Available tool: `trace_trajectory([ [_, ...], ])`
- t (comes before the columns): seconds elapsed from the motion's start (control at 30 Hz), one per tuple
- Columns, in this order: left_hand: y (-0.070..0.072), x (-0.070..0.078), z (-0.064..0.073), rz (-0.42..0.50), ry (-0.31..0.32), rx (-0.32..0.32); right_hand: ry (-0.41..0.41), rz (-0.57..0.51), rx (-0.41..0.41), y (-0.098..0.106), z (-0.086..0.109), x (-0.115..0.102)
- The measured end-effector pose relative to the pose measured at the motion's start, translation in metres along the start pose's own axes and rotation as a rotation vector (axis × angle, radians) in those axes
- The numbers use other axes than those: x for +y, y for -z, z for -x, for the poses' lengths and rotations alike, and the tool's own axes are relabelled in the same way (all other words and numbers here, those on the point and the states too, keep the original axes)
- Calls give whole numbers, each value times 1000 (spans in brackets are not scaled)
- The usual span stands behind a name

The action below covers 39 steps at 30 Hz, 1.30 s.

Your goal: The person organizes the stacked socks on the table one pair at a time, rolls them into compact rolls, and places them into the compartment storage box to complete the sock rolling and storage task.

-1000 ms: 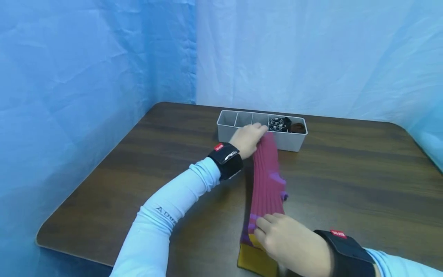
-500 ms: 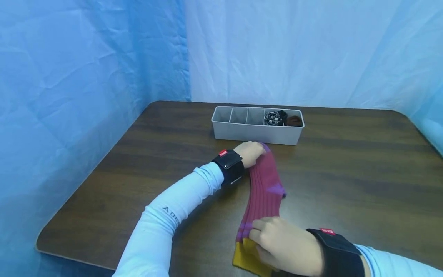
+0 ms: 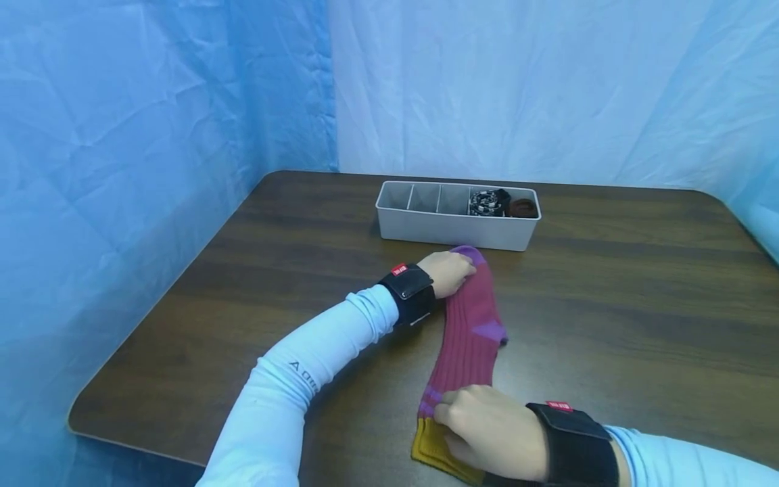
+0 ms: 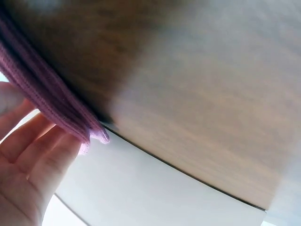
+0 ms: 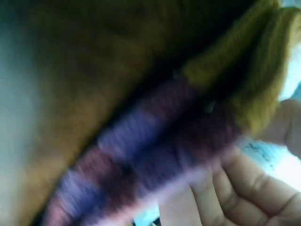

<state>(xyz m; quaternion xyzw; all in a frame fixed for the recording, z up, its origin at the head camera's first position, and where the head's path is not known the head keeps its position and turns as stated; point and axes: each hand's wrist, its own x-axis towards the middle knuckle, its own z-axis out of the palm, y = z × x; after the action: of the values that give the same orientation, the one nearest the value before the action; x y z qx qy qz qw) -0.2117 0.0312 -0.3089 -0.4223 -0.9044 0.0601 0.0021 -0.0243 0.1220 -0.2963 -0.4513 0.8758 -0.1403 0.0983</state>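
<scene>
A wide, dark brown table (image 3: 615,297) with rounded corners and streaky wood grain is standing in front of me, and a soft shine is showing on its top. A wrinkly blue cloth sheet (image 3: 152,135) is hanging along the left side, and a paler blue cloth sheet (image 3: 517,88) is hanging behind.

Two long, knitted, berry-red socks (image 3: 465,338) with purple toes and heels and mustard-yellow cuffs are lying on the table, one on top of the other. Their toes are pointing at a long, light grey box with little rooms inside (image 3: 453,228), and they are lying just in front of it. A black-and-white cloth roll (image 3: 485,203) and a small brown roll (image 3: 522,208) are sitting at its right end.

The person's left hand (image 3: 447,272) is touching the socks near the toes, its fingers lying close together and nearly straight. The right hand (image 3: 487,427) is resting by the cuffs; its fingertips are hiding, so I can't tell if they are pinching.
</scene>
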Motion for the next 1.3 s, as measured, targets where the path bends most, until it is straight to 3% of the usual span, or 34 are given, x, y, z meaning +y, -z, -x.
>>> trace_trajectory([
  [0.17,-1,1,0,0,25,0,44,68,-41,1,0,3],
  [0.3,0,2,1,-29,95,-8,69,143,7,1,1,5],
  [0.43,2,3,1,-56,153,-22,68,149,40,-1,1,7],
  [0.6,6,7,-1,-102,164,-48,84,159,38,-2,-1,8],
  [0.73,10,7,4,-95,148,-63,75,172,59,11,2,13],
  [0.87,21,8,20,-71,82,-13,-9,248,215,33,11,36],
  [0.93,28,11,32,-64,19,38,-60,276,281,40,14,53],
  [1.03,37,24,52,-18,-116,63,-105,261,266,42,18,74],
  [1.1,37,35,64,21,-229,25,-109,236,224,40,19,83],
  [1.17,34,46,75,36,-314,-51,-113,214,183,37,19,88],
  [1.23,30,54,82,28,-361,-108,-118,196,158,35,19,91],
  [1.3,27,59,87,9,-367,-139,-123,185,134,34,19,92],
])
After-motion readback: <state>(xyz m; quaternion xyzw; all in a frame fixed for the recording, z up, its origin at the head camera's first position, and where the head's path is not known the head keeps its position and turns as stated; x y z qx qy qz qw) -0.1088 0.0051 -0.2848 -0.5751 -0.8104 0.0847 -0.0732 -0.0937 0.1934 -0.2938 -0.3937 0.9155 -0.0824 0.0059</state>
